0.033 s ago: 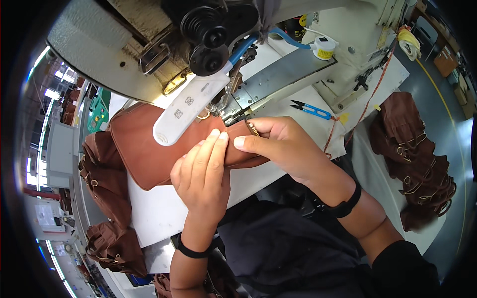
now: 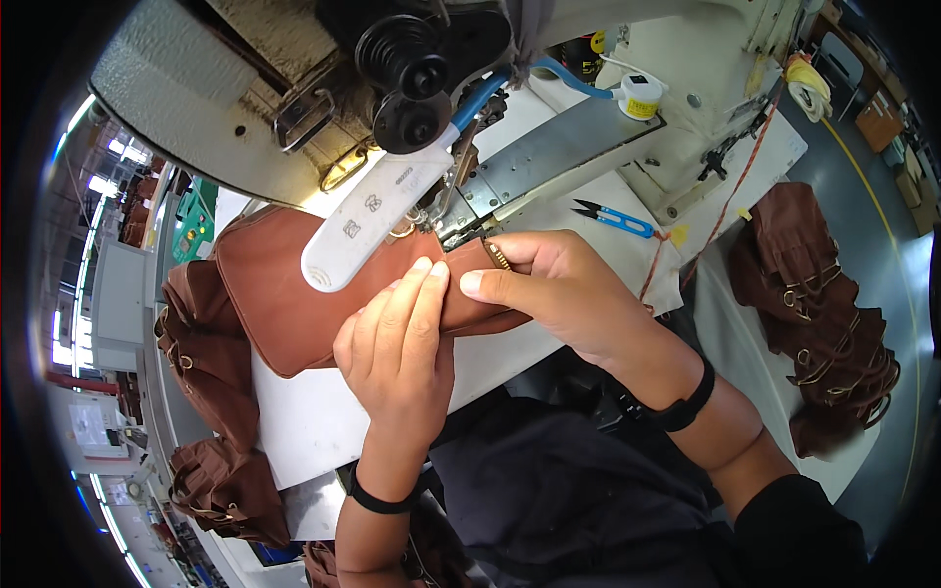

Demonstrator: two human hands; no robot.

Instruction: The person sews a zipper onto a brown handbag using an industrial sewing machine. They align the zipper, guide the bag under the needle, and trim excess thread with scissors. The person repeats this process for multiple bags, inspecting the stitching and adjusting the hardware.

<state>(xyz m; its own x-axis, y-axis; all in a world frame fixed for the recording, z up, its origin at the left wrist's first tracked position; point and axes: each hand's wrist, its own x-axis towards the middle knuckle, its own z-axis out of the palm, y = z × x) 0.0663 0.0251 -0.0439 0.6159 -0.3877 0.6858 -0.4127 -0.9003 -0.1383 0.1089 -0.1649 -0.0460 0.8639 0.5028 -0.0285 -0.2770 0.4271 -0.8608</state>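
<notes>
A brown leather bag piece (image 2: 284,318) lies on the white table, its far edge at the needle area of a sewing machine (image 2: 470,196). My left hand (image 2: 397,343) rests on the leather with fingers stretched out and tips pressing close to the seam. At the piece's right end, my right hand (image 2: 564,294) pinches the leather between thumb and fingers. A short strip of zipper teeth (image 2: 497,256) shows beside that thumb. Above the leather hangs a white paddle-shaped piece (image 2: 363,220) on a blue neck, hiding part of the bag and the needle area.
Blue-handled thread snips (image 2: 616,220) lie right of the machine bed, near an orange cord (image 2: 720,216). Brown leather bags are piled at the left (image 2: 211,363) and right (image 2: 809,314). The machine head (image 2: 235,108) overhangs the far left.
</notes>
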